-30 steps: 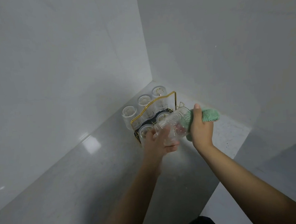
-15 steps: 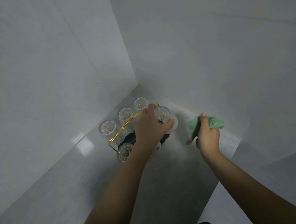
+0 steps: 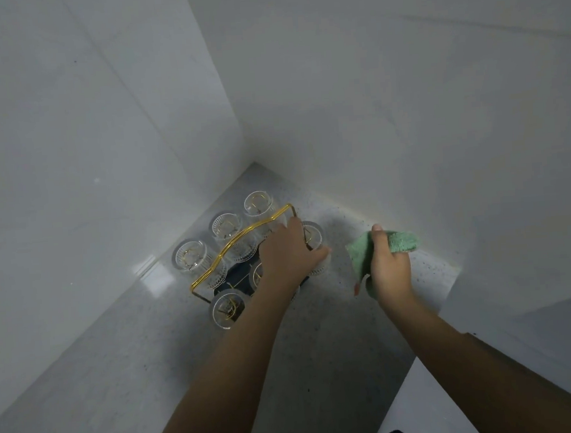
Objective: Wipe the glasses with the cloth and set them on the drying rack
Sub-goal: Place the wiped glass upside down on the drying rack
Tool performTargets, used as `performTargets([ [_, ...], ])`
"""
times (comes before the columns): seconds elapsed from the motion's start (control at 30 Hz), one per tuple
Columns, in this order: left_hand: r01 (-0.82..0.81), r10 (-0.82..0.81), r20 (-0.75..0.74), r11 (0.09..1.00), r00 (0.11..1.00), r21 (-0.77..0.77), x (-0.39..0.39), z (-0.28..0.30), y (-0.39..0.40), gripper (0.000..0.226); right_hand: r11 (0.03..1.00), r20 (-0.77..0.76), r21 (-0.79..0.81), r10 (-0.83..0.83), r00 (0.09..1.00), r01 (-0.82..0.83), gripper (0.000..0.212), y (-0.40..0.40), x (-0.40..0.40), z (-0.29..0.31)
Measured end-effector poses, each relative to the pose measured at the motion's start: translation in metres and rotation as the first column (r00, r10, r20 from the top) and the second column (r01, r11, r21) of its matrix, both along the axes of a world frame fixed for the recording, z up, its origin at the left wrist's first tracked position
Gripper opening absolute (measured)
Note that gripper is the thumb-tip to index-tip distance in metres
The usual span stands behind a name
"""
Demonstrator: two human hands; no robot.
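Left hand (image 3: 288, 255) wrapped around a glass (image 3: 314, 244), upside down at the rack's (image 3: 242, 241) near-right corner, thumb on its right side. Five more glasses sit inverted on the rack, left of and behind that hand. Right hand (image 3: 389, 266), apart to the right above the counter (image 3: 319, 332), grips a green cloth (image 3: 399, 240), fingers curled round it.

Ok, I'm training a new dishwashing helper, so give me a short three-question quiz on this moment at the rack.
1. True or false: the right hand holds the green cloth.
2. Which hand is on a glass at the drying rack? A) left B) right
3. Fill in: the rack's handle is ____ coloured.

Key: 1 true; 2 A, the left hand; 3 gold.
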State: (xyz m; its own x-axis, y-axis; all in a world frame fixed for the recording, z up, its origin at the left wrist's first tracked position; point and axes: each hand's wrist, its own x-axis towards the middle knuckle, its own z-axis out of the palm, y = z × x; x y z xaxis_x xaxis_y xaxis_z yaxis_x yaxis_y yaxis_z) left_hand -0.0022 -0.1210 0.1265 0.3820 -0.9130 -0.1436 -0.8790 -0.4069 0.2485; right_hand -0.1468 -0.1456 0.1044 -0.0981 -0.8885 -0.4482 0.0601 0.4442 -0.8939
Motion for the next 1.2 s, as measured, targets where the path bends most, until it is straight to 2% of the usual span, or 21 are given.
performTargets([
  [0.07,0.012,-0.012,-0.014,1.0,1.0,-0.003,0.0,0.003,0.002,0.078,1.0,0.003,0.018,0.016,1.0,-0.016,0.041,0.001,0.004,-0.001],
  [0.1,0.024,-0.025,-0.006,0.996,1.0,-0.082,0.002,0.005,0.005,0.071,0.999,0.003,0.023,0.021,1.0,-0.021,0.042,0.003,0.005,0.0],
  [0.13,0.047,-0.038,0.047,0.973,0.998,-0.226,0.006,0.008,0.009,0.059,0.999,-0.002,0.026,0.037,0.999,-0.037,0.042,0.003,0.008,0.001],
  [0.2,0.117,0.016,0.265,0.869,0.964,-0.48,0.022,0.008,0.013,0.035,0.995,-0.019,0.017,0.098,0.995,-0.098,0.041,0.004,0.016,0.003],
  [0.23,0.11,0.082,0.333,0.847,0.94,-0.521,0.031,0.007,0.014,0.03,0.991,-0.018,0.003,0.131,0.991,-0.131,0.037,0.005,0.02,0.004],
  [0.3,-0.01,0.161,0.32,0.906,0.934,-0.424,0.05,0.01,0.018,0.03,0.981,-0.009,-0.037,0.189,0.982,-0.189,0.026,0.008,0.031,0.007],
  [0.37,-0.132,0.18,0.194,0.962,0.964,-0.239,0.066,0.014,0.023,0.036,0.971,-0.015,-0.082,0.225,0.974,-0.225,0.03,0.012,0.04,0.011],
  [0.43,-0.145,0.147,0.004,0.979,0.989,-0.146,0.08,0.014,0.024,0.044,0.969,-0.036,-0.08,0.233,0.972,-0.235,0.034,0.016,0.044,0.016],
  [0.5,-0.127,0.109,-0.151,0.984,0.983,-0.121,0.089,0.017,0.024,0.048,0.967,-0.076,-0.064,0.241,0.968,-0.246,0.036,0.02,0.049,0.02],
  [0.57,-0.107,0.072,-0.222,0.983,0.972,-0.151,0.092,0.017,0.022,0.049,0.957,-0.11,-0.046,0.281,0.953,-0.287,0.038,0.022,0.052,0.02],
  [0.83,-0.133,0.088,-0.15,0.937,0.985,-0.322,0.101,0.008,0.019,0.052,0.932,-0.133,-0.047,0.351,0.927,-0.359,0.041,0.019,0.071,0.007],
  [1.2,-0.243,0.187,-0.184,0.9,0.965,-0.361,0.141,0.009,-0.002,0.055,0.897,-0.071,0.012,0.441,0.895,-0.441,0.045,-0.007,0.112,0.018],
])
